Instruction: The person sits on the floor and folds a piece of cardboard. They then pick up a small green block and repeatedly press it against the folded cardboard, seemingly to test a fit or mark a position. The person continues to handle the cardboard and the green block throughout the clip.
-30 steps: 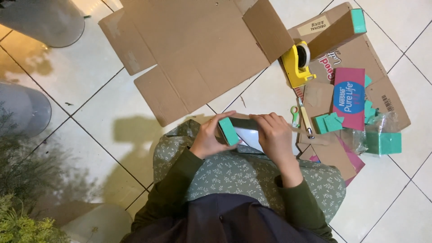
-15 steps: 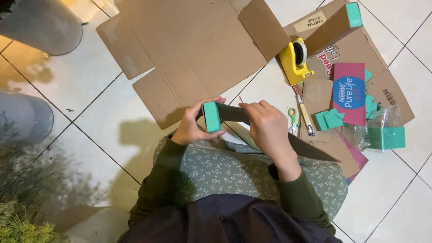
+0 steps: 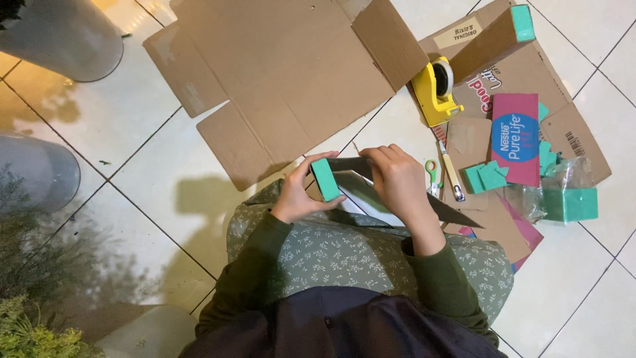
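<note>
I saw both hands raised over my lap, sharing 1 small cardboard box (image 3: 361,189). My left hand (image 3: 298,195) was wrapped around its green-faced end (image 3: 325,179), thumb over the top and fingers curled beneath, which steadied that end and turned the coloured face toward me. My right hand (image 3: 397,182) lay closed over the right half, fingers pressing the top edge, apparently to hold a panel flat. The box looked stiff and angular, dull brown with a paler, smoother panel below. Farther away on the glossy tiled floor (image 3: 165,192) lay a large flattened carton (image 3: 285,73), matte and creased. To the right sat a yellow tape dispenser (image 3: 434,89), green-handled scissors (image 3: 432,178), and loose green foam pieces (image 3: 487,177), all within reach.
</note>
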